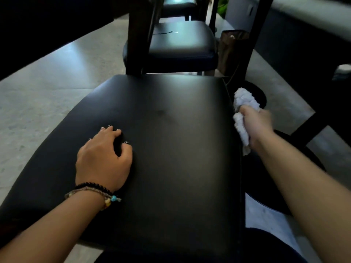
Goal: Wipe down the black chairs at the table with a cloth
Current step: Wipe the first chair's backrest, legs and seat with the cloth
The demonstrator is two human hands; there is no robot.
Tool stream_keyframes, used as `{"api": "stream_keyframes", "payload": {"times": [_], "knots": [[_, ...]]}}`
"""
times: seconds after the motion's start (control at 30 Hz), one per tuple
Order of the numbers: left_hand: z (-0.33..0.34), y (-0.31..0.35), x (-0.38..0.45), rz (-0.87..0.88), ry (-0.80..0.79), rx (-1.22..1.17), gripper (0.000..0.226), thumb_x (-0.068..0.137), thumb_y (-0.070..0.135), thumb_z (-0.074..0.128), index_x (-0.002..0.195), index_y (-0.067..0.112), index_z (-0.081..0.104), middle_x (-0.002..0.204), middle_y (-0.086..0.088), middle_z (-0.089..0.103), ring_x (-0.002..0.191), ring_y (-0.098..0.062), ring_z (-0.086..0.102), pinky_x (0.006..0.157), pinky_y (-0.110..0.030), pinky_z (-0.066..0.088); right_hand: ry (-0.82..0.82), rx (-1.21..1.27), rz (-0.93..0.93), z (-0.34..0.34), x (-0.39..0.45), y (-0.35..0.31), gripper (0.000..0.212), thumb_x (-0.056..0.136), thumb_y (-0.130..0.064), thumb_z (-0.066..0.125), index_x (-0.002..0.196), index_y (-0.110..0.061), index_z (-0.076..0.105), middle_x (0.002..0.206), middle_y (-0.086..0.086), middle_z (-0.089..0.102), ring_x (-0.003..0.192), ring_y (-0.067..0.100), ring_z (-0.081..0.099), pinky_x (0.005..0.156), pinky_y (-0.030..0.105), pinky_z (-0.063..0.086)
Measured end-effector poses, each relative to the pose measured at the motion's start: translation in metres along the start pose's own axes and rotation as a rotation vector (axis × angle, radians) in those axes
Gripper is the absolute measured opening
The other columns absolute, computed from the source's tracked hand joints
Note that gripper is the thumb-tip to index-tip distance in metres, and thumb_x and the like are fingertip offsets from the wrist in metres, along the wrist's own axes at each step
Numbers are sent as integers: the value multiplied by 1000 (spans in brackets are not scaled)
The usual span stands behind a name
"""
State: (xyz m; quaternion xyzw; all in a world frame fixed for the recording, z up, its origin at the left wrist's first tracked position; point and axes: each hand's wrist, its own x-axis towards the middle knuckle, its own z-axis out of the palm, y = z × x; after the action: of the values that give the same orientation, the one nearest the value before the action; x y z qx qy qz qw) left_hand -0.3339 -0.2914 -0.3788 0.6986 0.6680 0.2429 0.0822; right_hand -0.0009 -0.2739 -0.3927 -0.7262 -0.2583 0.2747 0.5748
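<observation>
A black padded chair seat (171, 139) fills the middle of the view. My left hand (103, 158) rests on its left part, fingers loosely bent, holding nothing; bracelets circle the wrist. My right hand (256, 124) grips a bunched white cloth (244, 103) at the seat's right edge, against the side of the chair. A second black chair (180, 44) stands just behind the first one, and a third seat (178, 5) shows further back.
A dark chair frame post (138, 35) rises at the seat's back left. A brown paper bag (232, 48) stands on the floor to the right. A round black table base (260, 95) lies under the cloth. Pale floor (57, 82) spreads left.
</observation>
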Motion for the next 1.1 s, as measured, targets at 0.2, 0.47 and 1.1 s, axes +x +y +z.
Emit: {"api": "stream_keyframes", "payload": {"times": [0.2, 0.47, 1.1], "knots": [[-7, 16, -10, 84, -109, 51, 45, 94, 22, 52, 136, 7, 52, 147, -15, 43, 141, -28, 32, 115, -47, 26, 61, -174, -119, -34, -133, 14, 27, 69, -41, 52, 76, -17, 64, 70, -7, 68, 67, 5, 61, 65, 24, 49], [28, 103, -68, 545, -305, 110, 61, 93, 58, 28, 150, 37, 24, 161, 6, 16, 148, -11, 5, 120, -44, 6, 41, -54, 220, -21, -67, 4, 17, 85, -21, 55, 77, -9, 65, 83, 10, 69, 81, 30, 67, 81, 39, 53], [25, 101, -68, 529, -317, 70, 62, 91, 58, 30, 149, 36, 29, 159, 8, 20, 147, -9, 9, 121, -38, 5, -482, 195, 143, -53, -174, 23, 15, 77, -14, 52, 77, -16, 68, 74, -3, 66, 69, 11, 62, 81, 41, 54]]}}
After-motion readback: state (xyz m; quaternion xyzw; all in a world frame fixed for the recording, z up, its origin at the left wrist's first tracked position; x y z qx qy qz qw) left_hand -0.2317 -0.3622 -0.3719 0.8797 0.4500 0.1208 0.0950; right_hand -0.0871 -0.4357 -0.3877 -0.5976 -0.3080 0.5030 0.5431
